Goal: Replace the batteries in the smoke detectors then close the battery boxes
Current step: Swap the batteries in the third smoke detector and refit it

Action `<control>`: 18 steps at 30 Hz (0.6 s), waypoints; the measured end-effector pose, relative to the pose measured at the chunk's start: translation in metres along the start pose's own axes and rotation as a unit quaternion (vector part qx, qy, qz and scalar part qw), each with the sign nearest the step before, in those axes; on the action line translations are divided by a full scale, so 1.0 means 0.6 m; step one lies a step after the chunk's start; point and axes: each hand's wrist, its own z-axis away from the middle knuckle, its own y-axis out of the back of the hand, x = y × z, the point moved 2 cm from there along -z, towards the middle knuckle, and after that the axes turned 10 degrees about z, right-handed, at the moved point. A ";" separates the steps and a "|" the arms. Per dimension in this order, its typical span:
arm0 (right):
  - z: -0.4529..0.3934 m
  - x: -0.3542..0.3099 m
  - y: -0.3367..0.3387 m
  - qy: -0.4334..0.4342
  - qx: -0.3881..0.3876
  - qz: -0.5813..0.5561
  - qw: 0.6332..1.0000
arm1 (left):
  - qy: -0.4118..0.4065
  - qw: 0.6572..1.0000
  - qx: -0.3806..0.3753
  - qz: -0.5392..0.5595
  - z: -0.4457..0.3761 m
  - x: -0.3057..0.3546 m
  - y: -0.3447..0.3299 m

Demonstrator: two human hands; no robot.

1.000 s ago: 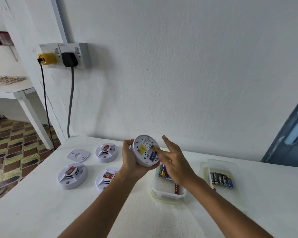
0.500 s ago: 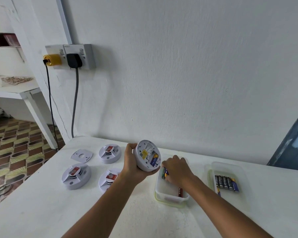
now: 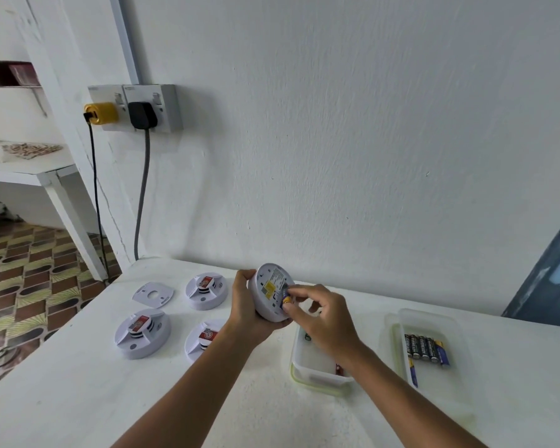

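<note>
Above the table (image 3: 78, 399), my left hand (image 3: 246, 310) grips a smoke detector (image 3: 270, 294), its back tilted toward me. My right hand (image 3: 320, 318) pinches what looks like a battery (image 3: 285, 300) against its battery box. Below sits a white tub (image 3: 317, 378); more batteries (image 3: 425, 347) lie in a clear tray (image 3: 434, 321) to the right.

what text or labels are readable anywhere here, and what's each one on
"EVEREADY", only just legible: on the black batteries in the clear tray.
Printed label on the back of the held smoke detector: too small to read.
Red stickers on the three detectors lying on the table: blurred, unreadable.
Battery pinched by the right hand: no legible print.
</note>
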 end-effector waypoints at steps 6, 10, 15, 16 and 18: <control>0.008 0.004 -0.020 -0.066 0.029 -0.052 0.996 | 0.005 1.000 -0.009 0.000 0.004 -0.001 -0.003; 0.004 0.000 -0.012 -0.178 0.016 -0.146 0.973 | 0.003 1.000 -0.014 0.002 0.008 -0.002 -0.003; -0.005 0.008 -0.017 -0.269 -0.030 -0.224 0.936 | 0.006 1.000 -0.020 -0.012 0.014 0.001 -0.006; -0.008 0.010 -0.019 -0.278 -0.054 -0.244 0.928 | 0.010 1.000 -0.024 -0.013 0.017 0.002 -0.007; -0.013 0.009 -0.021 -0.288 -0.106 -0.286 0.908 | 0.019 0.999 -0.030 -0.028 0.022 0.005 -0.007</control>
